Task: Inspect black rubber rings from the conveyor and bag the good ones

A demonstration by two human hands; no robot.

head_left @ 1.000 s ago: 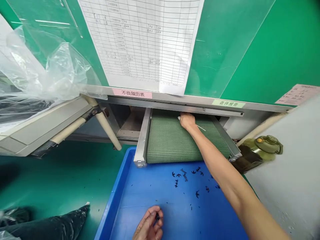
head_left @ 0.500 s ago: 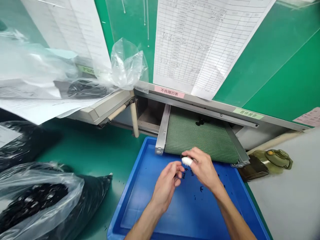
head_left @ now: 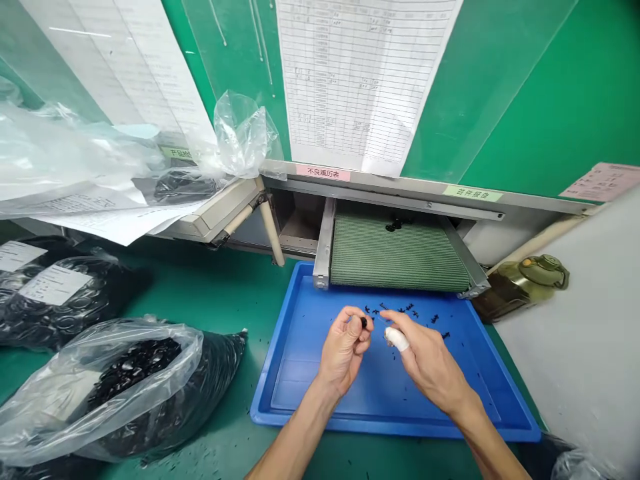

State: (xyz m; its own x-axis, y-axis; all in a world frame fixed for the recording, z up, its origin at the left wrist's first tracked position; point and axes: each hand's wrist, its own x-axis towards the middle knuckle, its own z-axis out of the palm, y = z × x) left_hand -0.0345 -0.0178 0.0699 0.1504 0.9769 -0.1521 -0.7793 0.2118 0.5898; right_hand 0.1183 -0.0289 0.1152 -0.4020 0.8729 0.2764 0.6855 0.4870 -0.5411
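My left hand (head_left: 345, 350) is closed in a pinch on a small black part (head_left: 364, 323), with fingers covering most of it. Just to its right, my right hand (head_left: 430, 360) is open, its thumb and index finger apart and nothing visible between them. White wrapping (head_left: 397, 339) covers that thumb. Both hands are over a blue tray (head_left: 300, 420). Small black scraps (head_left: 435, 319) are scattered on the tray's far side. Behind the hands, a green conveyor belt (head_left: 395, 257) ends above the tray, with a small black cluster (head_left: 395, 225) lying on it.
An opened plastic bag of black parts (head_left: 145, 363) lies on the left, with a labelled bag (head_left: 83, 303) behind it. A greenish bottle (head_left: 530, 283) is right of the belt. Papers (head_left: 125, 223) and clear plastic (head_left: 245, 137) cover a machine ledge at the upper left.
My right hand has moved away from the left and opened, and the black part that was at its fingers now shows in my left hand's pinch. The view has shifted.
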